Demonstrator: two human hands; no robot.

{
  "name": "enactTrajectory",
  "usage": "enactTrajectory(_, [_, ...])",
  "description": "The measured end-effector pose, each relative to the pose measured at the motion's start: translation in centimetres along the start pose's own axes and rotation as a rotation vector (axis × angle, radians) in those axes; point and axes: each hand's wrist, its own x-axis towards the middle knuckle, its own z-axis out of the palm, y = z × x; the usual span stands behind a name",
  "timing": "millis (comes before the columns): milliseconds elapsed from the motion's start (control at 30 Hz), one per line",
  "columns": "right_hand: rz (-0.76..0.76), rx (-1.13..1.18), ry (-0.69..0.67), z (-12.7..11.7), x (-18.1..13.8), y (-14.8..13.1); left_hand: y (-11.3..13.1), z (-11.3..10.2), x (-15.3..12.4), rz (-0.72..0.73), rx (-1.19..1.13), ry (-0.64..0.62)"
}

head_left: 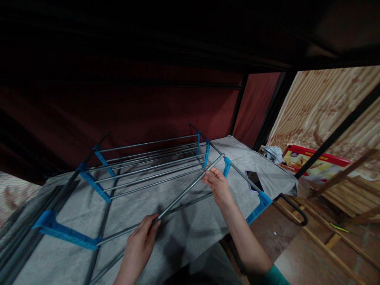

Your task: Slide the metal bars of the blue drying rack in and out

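A grey metal rod (182, 196) slants across the front of a partly assembled rack, its upper end near a blue plastic bracket (227, 166). My right hand (216, 183) pinches this rod near that end. My left hand (143, 236) is closed around its lower end, where another rod length (117, 235) runs left at a different angle into a blue bracket (69, 234). Whether the two lengths are joined is hidden by my left fingers. Behind my hands, several parallel rods (154, 171) span between blue brackets on the dark side tubes.
Grey cloth (166, 245) lies beneath the rack. Several loose dark tubes (32, 221) rest at the left. A phone (254, 181) lies on the right. Dark posts (274, 109) and a low dark frame overhead enclose the space. A red-edged box (316, 162) and wooden frame (323, 241) stand beyond.
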Motion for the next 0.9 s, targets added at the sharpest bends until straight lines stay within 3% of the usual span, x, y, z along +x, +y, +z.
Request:
enactTrajectory(133, [0.068, -0.031, -0.063, 0.5, -1.6, 1.2, 1.6, 0.2, 1.4, -0.028, -0.014, 0.093])
enactTrajectory(267, [0.148, -0.114, -0.118, 0.4, -3.3, 3.7, 3.1, -0.3, 3.1, -0.146, -0.095, 0.185])
enactTrajectory(500, [0.189, -0.263, -0.170, -0.8, -6.0, 8.6, 4.9, 0.1, 5.5, -0.248, -0.433, 0.347])
enactTrajectory(733, [0.205, -0.346, -0.112, -4.3, -8.1, 10.8, 5.8, 2.2, 5.9, -0.298, -0.819, 0.358])
enactTrajectory(900, [0.365, -0.293, -0.009, -7.6, -9.8, 11.6, 6.0, 3.3, 5.5, -0.367, -0.878, 0.353])
